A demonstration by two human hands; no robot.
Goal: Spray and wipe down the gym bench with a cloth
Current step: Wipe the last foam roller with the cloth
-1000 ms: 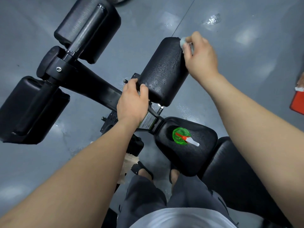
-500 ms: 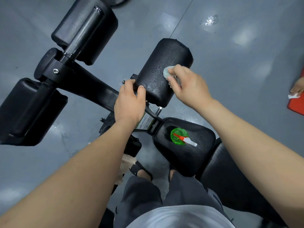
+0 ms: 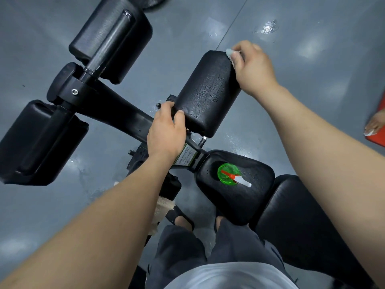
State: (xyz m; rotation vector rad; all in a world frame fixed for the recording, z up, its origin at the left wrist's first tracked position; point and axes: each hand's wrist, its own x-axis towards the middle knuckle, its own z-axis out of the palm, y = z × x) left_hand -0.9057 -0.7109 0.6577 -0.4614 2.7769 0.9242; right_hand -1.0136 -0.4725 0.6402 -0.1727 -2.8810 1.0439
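Note:
A black roller pad (image 3: pixel 206 94) of the gym bench stands at the centre, its surface beaded with droplets. My right hand (image 3: pixel 253 68) grips a small pale cloth (image 3: pixel 229 53) against the pad's far right end. My left hand (image 3: pixel 166 132) holds the pad's near left end and the frame under it. A green spray bottle (image 3: pixel 229 174) with a red and white nozzle stands on the black seat pad (image 3: pixel 250 195) near my legs.
Two more black roller pads (image 3: pixel 112 38) (image 3: pixel 37 142) sit on the frame arm (image 3: pixel 116 115) at the left. The grey floor (image 3: pixel 312 59) is wet in spots. A red mat (image 3: pixel 378 132) with another person's foot lies at the right edge.
My right hand has slid the cloth from the middle of the pad back up to its far end. My left hand has kept its hold.

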